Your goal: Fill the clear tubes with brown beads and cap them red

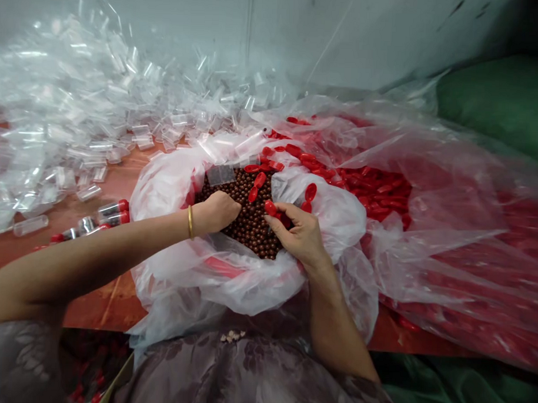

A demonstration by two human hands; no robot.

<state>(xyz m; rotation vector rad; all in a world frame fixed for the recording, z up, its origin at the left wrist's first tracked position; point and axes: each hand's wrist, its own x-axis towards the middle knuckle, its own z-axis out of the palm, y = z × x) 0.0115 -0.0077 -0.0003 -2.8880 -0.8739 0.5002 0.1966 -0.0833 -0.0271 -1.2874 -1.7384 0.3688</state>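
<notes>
A white plastic bag (164, 180) stands open in front of me, full of small brown balls (259, 236). My left hand (220, 213) is closed at the left part of the balls, its fingertips turned down and hidden, so what it holds does not show. Over the bag's right side my right hand (300, 229) pinches a small red plastic cap (270, 208) between thumb and fingers. Near it, an open red flip cap (257, 187) lies on the balls, and another red cap (310, 194) rests on the bag's folded edge. A clear flat piece (221, 175) lies at the back of the balls.
A big heap of clear plastic tubes (78, 101) spreads over the red-brown table (124, 302) at the left. Several filled tubes with red caps (114, 214) lie beside my left forearm. To the right, a large clear bag (444, 243) holds many red caps (379, 190).
</notes>
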